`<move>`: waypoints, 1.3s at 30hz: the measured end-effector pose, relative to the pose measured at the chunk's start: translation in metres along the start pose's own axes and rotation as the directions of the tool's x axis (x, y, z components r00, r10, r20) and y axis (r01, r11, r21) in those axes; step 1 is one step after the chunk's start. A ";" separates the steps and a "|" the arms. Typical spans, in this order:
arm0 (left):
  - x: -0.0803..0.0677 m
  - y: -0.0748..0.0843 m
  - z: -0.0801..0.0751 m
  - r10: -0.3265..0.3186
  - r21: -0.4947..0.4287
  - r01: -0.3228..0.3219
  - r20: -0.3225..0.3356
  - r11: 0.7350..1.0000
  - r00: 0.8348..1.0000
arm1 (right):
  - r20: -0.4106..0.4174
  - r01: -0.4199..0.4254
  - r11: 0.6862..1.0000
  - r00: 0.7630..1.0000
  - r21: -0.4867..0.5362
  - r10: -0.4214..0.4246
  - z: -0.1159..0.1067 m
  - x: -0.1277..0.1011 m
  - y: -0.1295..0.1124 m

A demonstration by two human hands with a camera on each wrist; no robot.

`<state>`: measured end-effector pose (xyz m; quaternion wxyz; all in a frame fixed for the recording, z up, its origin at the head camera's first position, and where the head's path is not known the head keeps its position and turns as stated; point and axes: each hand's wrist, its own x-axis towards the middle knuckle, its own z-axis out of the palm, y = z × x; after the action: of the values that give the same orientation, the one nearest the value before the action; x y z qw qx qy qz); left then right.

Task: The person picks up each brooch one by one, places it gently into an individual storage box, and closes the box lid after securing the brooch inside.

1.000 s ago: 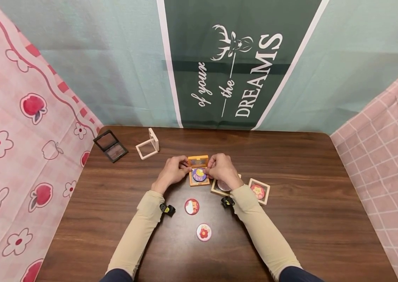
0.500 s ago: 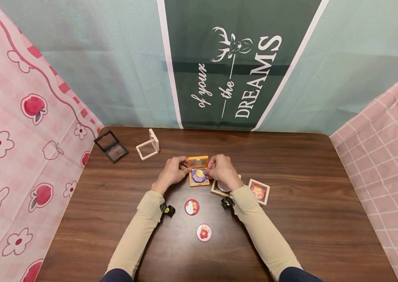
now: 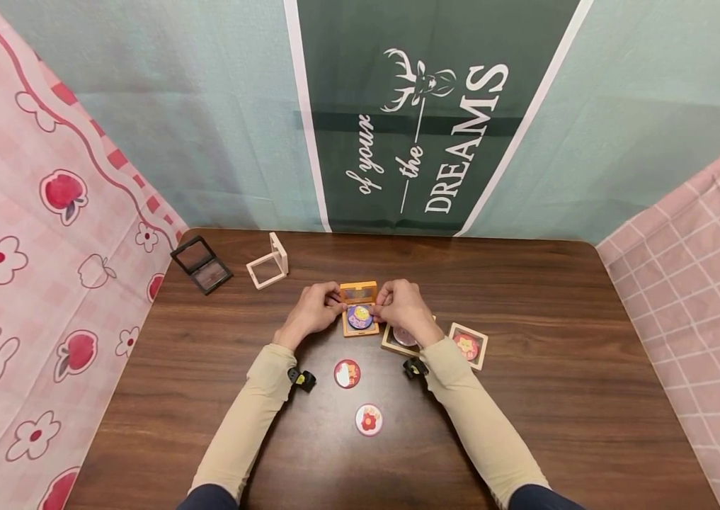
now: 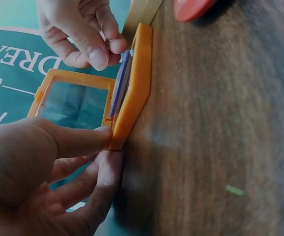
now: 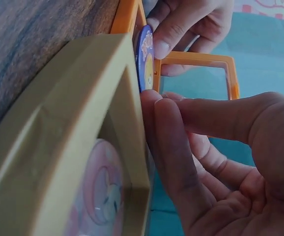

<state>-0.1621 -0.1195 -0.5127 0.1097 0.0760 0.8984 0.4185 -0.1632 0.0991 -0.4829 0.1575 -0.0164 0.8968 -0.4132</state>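
Note:
An orange hinged display frame (image 3: 360, 333) lies open on the table, its clear-windowed lid (image 4: 75, 103) raised. In its base sits a round purple badge (image 3: 360, 317) with a yellow figure. My left hand (image 3: 312, 309) grips the frame's hinge corner between thumb and fingers, as the left wrist view shows. Opposite, my right hand (image 3: 400, 304) pinches the badge's edge with thumb and fingertip; in the right wrist view the badge (image 5: 145, 58) stands right at those fingertips (image 5: 167, 110). Under the right hand is a beige frame (image 5: 58, 128) holding a pink badge (image 5: 102, 189).
Another beige frame (image 3: 483, 348) with a red flower badge (image 3: 466, 346) lies to the right. Two loose round badges, one red and white (image 3: 347, 374), one with a red flower (image 3: 369, 420), lie nearer. At back left stand open black (image 3: 208, 276) and white (image 3: 278, 253) frames.
The purple badge has turned and shifted slightly within the orange frame under the right fingertips. Both hands stay almost in place.

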 end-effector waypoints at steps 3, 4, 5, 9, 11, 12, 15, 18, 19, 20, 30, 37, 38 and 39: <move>0.000 0.002 -0.003 0.011 -0.001 -0.011 0.019 1.000 1.000 | -0.008 0.091 0.995 0.996 -0.033 -0.092 -0.002 -0.004 0.002; -0.001 0.003 -0.004 0.015 -0.001 -0.015 0.027 1.000 1.000 | -0.008 0.126 0.991 0.992 -0.049 -0.127 -0.003 -0.006 0.003; -0.001 0.004 -0.005 0.018 0.001 -0.018 0.036 1.000 0.999 | -0.006 0.156 0.986 0.988 -0.061 -0.157 -0.003 -0.008 0.004; -0.002 0.006 -0.009 0.019 0.007 -0.020 0.073 1.000 0.997 | 0.005 0.252 0.959 0.967 -0.131 -0.254 -0.002 -0.015 0.009; -0.003 0.006 -0.010 0.016 0.016 -0.018 0.085 1.000 0.996 | 0.004 0.283 0.943 0.958 -0.173 -0.286 0.000 -0.018 0.012; -0.003 0.006 -0.011 0.017 0.020 -0.019 0.089 1.000 0.996 | 0.003 0.291 0.936 0.955 -0.196 -0.296 0.001 -0.020 0.014; -0.004 0.006 -0.012 0.035 0.027 -0.038 0.085 0.999 0.996 | 0.000 0.312 0.919 0.947 -0.239 -0.321 0.004 -0.025 0.016; -0.004 0.007 -0.014 0.089 0.010 -0.090 0.053 0.996 0.995 | -0.008 0.325 0.907 0.941 -0.267 -0.339 0.006 -0.029 0.018; -0.004 0.008 -0.014 0.108 0.000 -0.109 0.037 0.994 0.993 | -0.013 0.333 0.902 0.937 -0.274 -0.349 0.007 -0.030 0.019; -0.004 0.009 -0.015 0.130 -0.014 -0.129 0.021 0.991 0.991 | -0.019 0.340 0.896 0.933 -0.284 -0.360 0.008 -0.030 0.019; -0.004 0.019 -0.013 0.166 -0.066 -0.170 -0.064 0.983 0.984 | -0.040 0.351 0.879 0.923 -0.322 -0.383 0.011 -0.031 0.022; -0.007 0.019 -0.013 0.161 -0.046 -0.162 -0.036 0.986 0.986 | -0.052 0.363 0.871 0.915 -0.331 -0.401 0.011 -0.031 0.022; -0.007 0.019 -0.013 0.170 -0.042 -0.171 -0.027 0.984 0.985 | -0.055 0.364 0.871 0.914 -0.331 -0.403 0.011 -0.031 0.022; -0.008 0.018 -0.013 0.181 -0.039 -0.181 -0.018 0.983 0.983 | -0.058 0.365 0.870 0.912 -0.330 -0.405 0.011 -0.031 0.023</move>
<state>-0.1571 -0.1190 -0.4894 0.0664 0.1521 0.8798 0.4455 -0.1278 0.1110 -0.4980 0.0105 -0.1938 0.9373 -0.2894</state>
